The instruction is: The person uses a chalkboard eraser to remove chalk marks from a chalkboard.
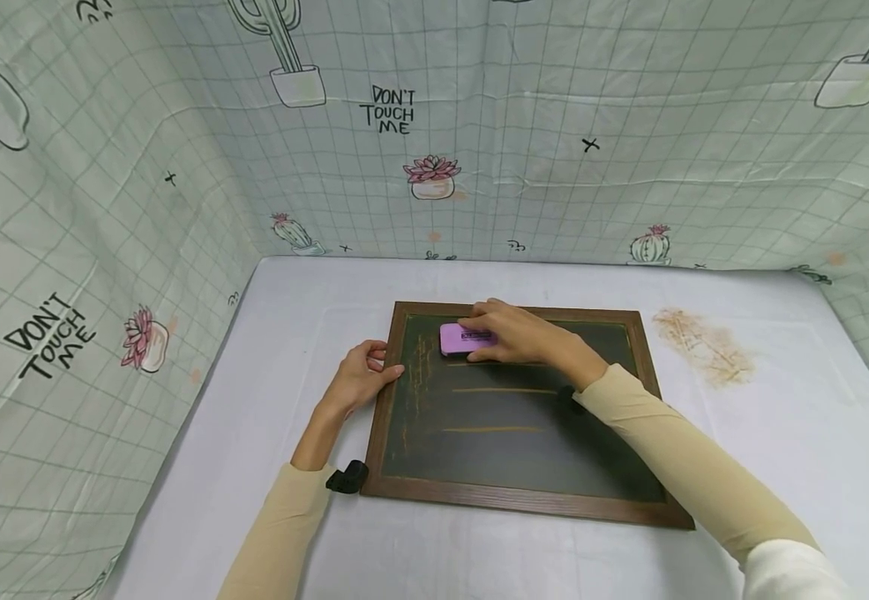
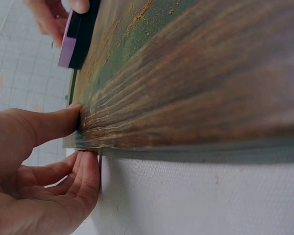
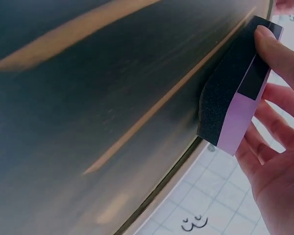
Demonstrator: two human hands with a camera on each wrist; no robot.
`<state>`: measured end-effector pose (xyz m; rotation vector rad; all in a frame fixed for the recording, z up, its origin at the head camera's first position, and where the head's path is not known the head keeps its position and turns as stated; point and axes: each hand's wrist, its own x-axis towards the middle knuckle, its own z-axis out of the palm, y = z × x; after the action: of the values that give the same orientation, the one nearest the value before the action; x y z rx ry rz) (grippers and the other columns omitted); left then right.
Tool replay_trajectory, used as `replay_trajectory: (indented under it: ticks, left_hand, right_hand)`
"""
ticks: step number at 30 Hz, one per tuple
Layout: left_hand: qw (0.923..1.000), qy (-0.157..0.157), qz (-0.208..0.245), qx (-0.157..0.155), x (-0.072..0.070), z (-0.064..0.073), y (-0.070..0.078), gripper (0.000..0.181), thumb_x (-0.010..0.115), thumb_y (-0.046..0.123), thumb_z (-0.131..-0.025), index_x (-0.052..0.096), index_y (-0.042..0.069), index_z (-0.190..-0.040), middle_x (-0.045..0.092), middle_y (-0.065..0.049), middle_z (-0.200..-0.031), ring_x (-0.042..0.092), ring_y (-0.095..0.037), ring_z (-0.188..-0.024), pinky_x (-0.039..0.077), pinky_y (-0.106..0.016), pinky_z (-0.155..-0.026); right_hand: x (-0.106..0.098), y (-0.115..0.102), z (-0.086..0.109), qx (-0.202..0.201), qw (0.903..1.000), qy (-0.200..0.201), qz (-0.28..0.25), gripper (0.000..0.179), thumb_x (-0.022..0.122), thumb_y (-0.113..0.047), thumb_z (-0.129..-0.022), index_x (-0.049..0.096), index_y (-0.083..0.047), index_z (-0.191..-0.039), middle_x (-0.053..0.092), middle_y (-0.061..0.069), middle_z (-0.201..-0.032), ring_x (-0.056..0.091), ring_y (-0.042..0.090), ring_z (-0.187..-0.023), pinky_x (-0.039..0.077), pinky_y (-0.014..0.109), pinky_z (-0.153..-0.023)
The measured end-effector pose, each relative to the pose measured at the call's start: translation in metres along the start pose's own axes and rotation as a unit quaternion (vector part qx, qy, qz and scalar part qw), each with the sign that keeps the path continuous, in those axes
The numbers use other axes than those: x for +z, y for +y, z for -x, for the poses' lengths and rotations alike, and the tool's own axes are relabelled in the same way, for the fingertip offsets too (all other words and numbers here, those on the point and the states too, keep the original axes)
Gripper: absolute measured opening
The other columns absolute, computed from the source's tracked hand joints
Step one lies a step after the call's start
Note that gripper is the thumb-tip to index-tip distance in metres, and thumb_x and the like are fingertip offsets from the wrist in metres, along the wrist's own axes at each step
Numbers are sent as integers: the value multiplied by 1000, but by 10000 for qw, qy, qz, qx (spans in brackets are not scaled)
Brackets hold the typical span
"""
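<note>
With my right hand (image 1: 518,333) I pinch the purple eraser (image 1: 455,340) between thumb and fingers, its dark underside down on the board (image 1: 479,462), near the top edge and left of centre. My left hand (image 1: 355,382) pinches the frame (image 1: 381,433) on the board's left side, thumb on top, fingers at the outer edge. Yellow lines (image 1: 501,390) run below the eraser; yellow streaks (image 1: 418,375) mark the surface to its left. The board lies on the white table (image 1: 307,292), a brown smudge (image 1: 704,346) to its right.
</note>
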<state>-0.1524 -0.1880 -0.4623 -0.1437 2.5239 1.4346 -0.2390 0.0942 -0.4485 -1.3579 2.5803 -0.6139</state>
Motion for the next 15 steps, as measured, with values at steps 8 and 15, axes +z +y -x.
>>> replay_trajectory:
  ticks: [8,15]
  left_hand:
    - [10000,30,74,-48,-2,1,0,56,71,10,-98,47,-9,-145,53,-24,-129,51,-33,-108,43,-41,-90]
    - [10000,-5,78,-53,0,1,0,55,70,11,-98,47,-8,-145,53,-24,-130,52,-33,-109,44,-42,-91]
  right_hand:
    - [2,-2,-12,-149,9998,-56,113,59,79,-30,-93,62,3,-138,62,13,-118,55,26,-102,49,43,-88]
    - [2,1,-7,-262,9993,-31,255,59,78,-30,-94,62,4,-139,61,15,-118,56,28,-102,50,44,-87]
